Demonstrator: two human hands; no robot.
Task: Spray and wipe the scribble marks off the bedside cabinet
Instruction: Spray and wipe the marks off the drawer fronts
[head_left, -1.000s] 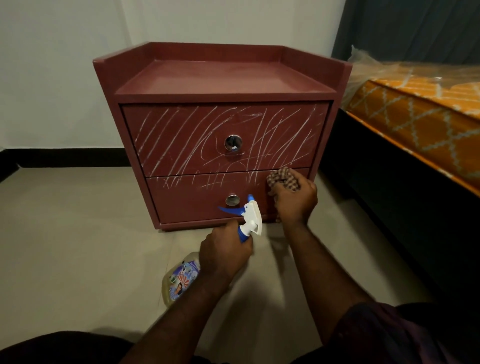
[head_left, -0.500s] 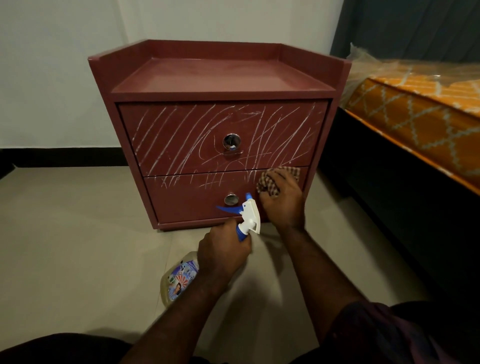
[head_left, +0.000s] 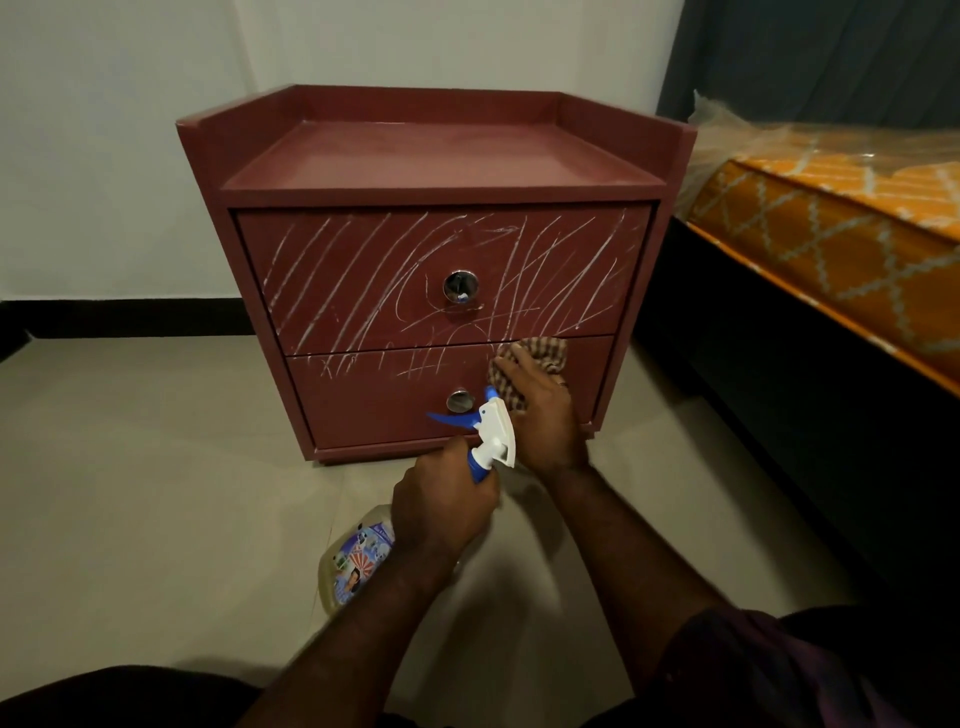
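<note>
Most of the cloth (head_left: 540, 349) hides under the right hand (head_left: 545, 418)

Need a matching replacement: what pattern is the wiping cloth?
Brown-and-cream checks on the cloth, head view.

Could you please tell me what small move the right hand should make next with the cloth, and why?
Probably slide the brown checked cloth leftward along the top of the dark red lower drawer: the right hand holds it there, and white scribble marks lie just left of it.
</note>
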